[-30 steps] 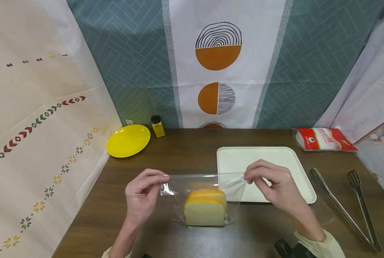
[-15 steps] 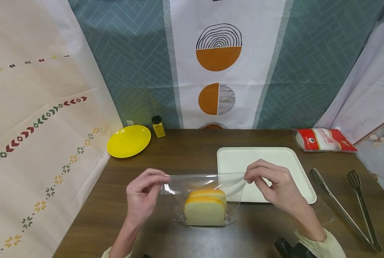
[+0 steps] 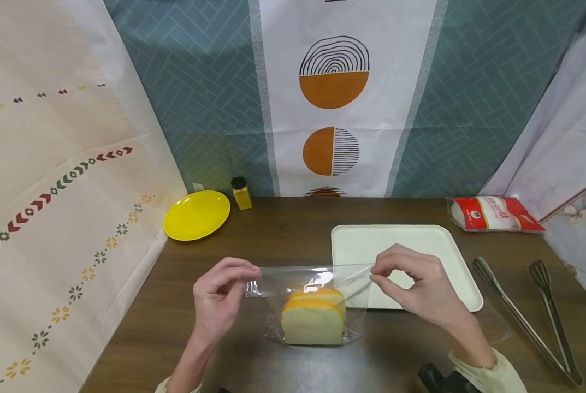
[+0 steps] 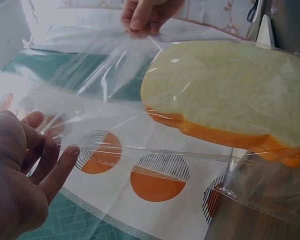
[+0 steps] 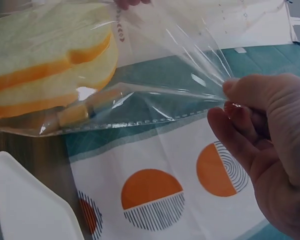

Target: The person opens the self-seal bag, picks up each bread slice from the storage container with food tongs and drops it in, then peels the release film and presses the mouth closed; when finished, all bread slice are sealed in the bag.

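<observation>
A clear plastic bag (image 3: 283, 281) stands on the table with two slices of bread (image 3: 313, 325) inside, pale with orange crusts. My left hand (image 3: 219, 297) pinches the upper left corner of the bag between thumb and fingers. On the other side, my right hand (image 3: 418, 281) pinches the upper right corner, so the top edge is stretched straight between both hands. The right wrist view shows the film (image 5: 190, 82) drawn to a point at the right thumb and fingertips. In the left wrist view the bread (image 4: 225, 90) shows through the taut film.
Behind the right hand lies a white tray (image 3: 396, 234). Metal tongs (image 3: 524, 322) lie at the right, with a red and white packet (image 3: 499, 213) beyond them. A yellow plate (image 3: 196, 215) and a black-capped yellow jar (image 3: 241, 194) stand at the back left.
The right thumb and fingertips have shifted slightly on the bag's corner, the thumb straightening a little. The left hand, bag and bread stay in place.
</observation>
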Demonstrator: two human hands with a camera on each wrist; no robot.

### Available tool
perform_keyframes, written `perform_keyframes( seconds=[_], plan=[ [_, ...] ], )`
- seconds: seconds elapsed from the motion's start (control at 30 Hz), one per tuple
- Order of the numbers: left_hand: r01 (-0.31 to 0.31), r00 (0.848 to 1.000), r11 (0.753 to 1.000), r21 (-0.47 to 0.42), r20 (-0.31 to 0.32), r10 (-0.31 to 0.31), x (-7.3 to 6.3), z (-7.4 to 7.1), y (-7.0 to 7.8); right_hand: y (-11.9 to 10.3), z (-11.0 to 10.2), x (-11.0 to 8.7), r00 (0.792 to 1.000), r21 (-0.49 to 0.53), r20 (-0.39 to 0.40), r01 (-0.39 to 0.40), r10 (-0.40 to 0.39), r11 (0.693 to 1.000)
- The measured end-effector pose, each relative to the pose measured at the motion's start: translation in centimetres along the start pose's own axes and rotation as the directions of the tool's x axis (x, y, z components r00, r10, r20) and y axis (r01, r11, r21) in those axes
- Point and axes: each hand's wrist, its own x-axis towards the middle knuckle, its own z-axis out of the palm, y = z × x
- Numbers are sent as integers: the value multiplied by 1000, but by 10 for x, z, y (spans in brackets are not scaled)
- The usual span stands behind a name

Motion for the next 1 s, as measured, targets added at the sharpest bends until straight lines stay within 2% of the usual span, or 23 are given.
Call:
perform_keyframes(
  seconds=[0.23, 0.47, 0.57, 0.63, 0.83, 0.93, 1.0],
  plan=[
    [21, 1000, 1000, 2, 5, -21, 0, 0, 1, 7, -2, -7, 997, 95, 42, -75, 71, 993],
    [55, 997, 991, -122, 54, -49, 1, 0, 5, 8, -2, -8, 995, 130, 46, -90, 85, 987],
    [85, 995, 985, -148, 64, -77, 0, 1, 6, 7, -2, -8, 995, 126, 43, -93, 88, 988],
    [116, 992, 984, -131, 62, -109, 0, 2, 6, 7, -2, -8, 995, 122, 41, -95, 90, 988],
    [197, 979, 980, -9, 45, -196, -3, 7, 7, 8, -1, -7, 995, 138, 40, -91, 87, 986],
    [206, 978, 978, -18, 49, -205, -3, 7, 7, 8, -1, -7, 995, 148, 45, -98, 92, 984],
    [199, 979, 979, -54, 62, -195, -3, 6, 6, 7, -2, -7, 990, 143, 54, -137, 131, 980]
  ],
)
